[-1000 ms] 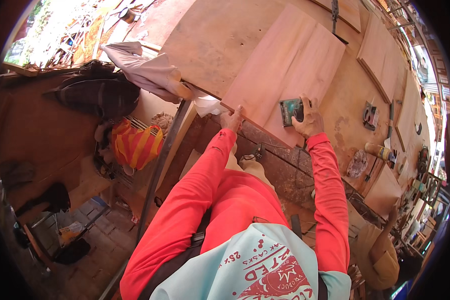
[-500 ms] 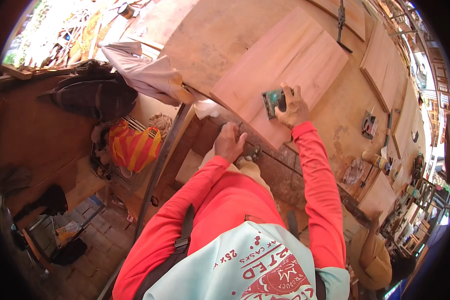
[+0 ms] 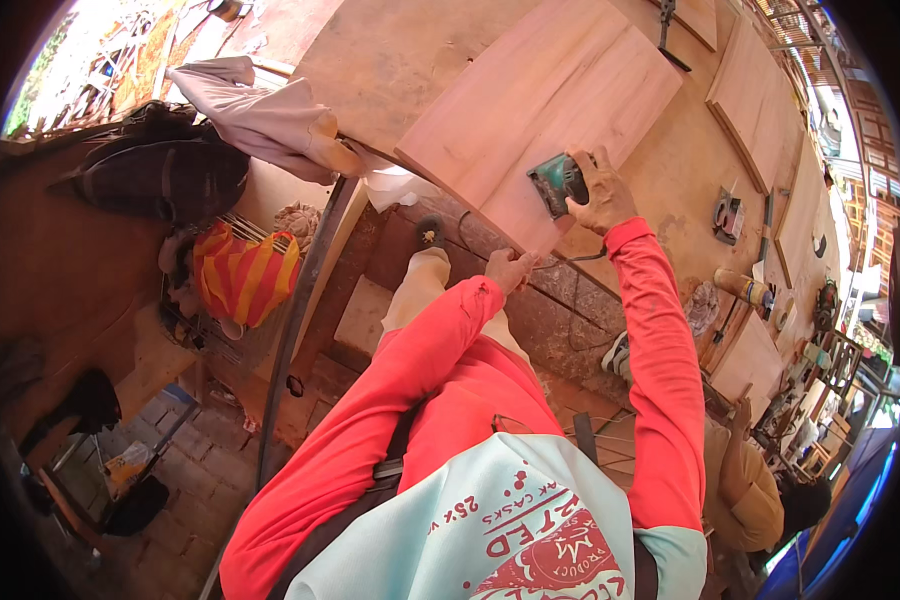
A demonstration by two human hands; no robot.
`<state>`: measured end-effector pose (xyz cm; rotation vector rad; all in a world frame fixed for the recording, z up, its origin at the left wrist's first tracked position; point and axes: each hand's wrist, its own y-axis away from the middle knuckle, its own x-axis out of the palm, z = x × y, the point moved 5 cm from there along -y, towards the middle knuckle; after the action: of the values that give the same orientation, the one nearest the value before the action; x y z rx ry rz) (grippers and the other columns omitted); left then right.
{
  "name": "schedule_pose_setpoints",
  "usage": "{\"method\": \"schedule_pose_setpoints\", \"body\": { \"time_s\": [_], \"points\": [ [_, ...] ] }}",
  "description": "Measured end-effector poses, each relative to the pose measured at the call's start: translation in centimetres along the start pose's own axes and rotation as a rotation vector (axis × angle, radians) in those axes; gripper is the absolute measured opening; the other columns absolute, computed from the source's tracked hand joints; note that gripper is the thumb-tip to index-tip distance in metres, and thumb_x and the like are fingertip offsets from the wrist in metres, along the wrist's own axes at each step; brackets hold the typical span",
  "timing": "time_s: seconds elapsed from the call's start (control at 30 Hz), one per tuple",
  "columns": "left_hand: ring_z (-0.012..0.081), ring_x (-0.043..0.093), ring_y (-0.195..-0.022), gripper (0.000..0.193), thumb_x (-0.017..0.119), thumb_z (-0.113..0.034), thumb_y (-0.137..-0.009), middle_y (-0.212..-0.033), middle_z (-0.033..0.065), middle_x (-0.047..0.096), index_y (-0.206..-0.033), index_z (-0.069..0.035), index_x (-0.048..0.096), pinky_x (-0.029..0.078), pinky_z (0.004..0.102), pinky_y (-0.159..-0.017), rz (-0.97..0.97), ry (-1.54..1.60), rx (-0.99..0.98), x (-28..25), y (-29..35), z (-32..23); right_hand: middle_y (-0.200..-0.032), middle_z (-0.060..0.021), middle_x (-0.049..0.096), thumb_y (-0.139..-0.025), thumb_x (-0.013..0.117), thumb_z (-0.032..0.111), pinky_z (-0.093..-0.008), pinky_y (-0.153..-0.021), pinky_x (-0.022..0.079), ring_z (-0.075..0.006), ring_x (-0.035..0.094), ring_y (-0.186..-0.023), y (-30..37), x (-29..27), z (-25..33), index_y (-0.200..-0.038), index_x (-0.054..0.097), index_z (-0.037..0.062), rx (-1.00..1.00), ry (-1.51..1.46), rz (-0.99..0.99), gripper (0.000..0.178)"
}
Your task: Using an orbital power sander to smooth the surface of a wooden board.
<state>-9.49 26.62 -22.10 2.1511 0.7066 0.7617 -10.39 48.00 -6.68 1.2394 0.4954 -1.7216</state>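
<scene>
My right hand [image 3: 605,192] is closed over a green and black power sander [image 3: 558,184]. The sander rests on a pale pinkish wooden panel [image 3: 540,105], toward its near right side. Below the panel's near corner, my left hand [image 3: 511,270] has its fingers drawn together at a dark power cord [image 3: 580,259]. That cord comes out beside the fingertips and runs right toward my right sleeve. The fingers partly hide their hold on it.
More wooden panels [image 3: 750,110] lie right on the worktable [image 3: 390,60]. Another sander-like tool [image 3: 727,216] and a bottle [image 3: 740,287] are nearby. A pale cloth [image 3: 260,120] hangs at the left edge, above a striped bag [image 3: 242,272]. Another person [image 3: 755,490] is at lower right.
My left hand has moved right and slightly up to the panel's near corner, its fingers now at the cord. The sander has turned slightly in my right hand. The whole view has shifted.
</scene>
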Motion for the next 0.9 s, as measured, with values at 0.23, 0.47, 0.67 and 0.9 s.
{"method": "schedule_pose_setpoints", "body": {
  "time_s": [0.23, 0.47, 0.67, 0.9],
  "points": [
    [0.0135, 0.056, -0.049, 0.023, 0.066, -0.023, -0.092, -0.062, 0.0047, 0.061, -0.082, -0.002, 0.070, 0.043, 0.0306, -0.043, -0.482, -0.105, 0.372, -10.5, -3.1, -0.7, -0.119, -0.0163, 0.049, -0.070, 0.080, 0.016, -0.0487, -0.087, 0.056, -0.0426, 0.063, -0.106, 0.7, 1.7, 3.3, -0.134, 0.047, 0.0215, -0.060, 0.001, 0.019, 0.072],
    [0.0079, 0.049, -0.047, 0.031, 0.070, -0.034, -0.094, -0.067, 0.0014, 0.059, -0.086, -0.005, 0.062, 0.037, 0.0237, -0.041, -0.540, -0.120, 0.367, -19.1, 0.2, -10.9, -0.119, -0.0177, 0.050, -0.074, 0.081, 0.025, -0.0490, -0.082, 0.057, -0.0423, 0.065, -0.097, -3.3, 1.9, 4.5, -0.137, 0.045, 0.0186, 0.089, 0.038, -0.076, 0.073],
    [0.0069, 0.054, -0.056, 0.029, 0.072, -0.034, -0.093, -0.076, 0.0017, 0.063, -0.090, -0.006, 0.066, 0.043, 0.0249, -0.048, -0.037, -0.239, -0.001, -11.2, 0.4, -6.2, -0.119, -0.0194, 0.050, -0.075, 0.080, 0.028, -0.0501, -0.079, 0.057, -0.0430, 0.065, -0.095, -4.1, 2.7, 6.7, -0.138, 0.044, 0.0167, 0.083, 0.009, -0.118, 0.073],
    [0.0093, 0.052, -0.051, 0.025, 0.065, -0.024, -0.098, -0.069, 0.0034, 0.061, -0.085, -0.002, 0.066, 0.042, 0.0255, -0.044, -0.172, 0.250, 0.165, -11.4, -1.6, -5.3, -0.117, -0.0202, 0.049, -0.074, 0.080, 0.029, -0.0504, -0.075, 0.057, -0.0434, 0.066, -0.092, -5.2, 2.4, 6.8, -0.137, 0.044, 0.0182, 0.082, 0.013, -0.148, 0.074]
  ]
}}
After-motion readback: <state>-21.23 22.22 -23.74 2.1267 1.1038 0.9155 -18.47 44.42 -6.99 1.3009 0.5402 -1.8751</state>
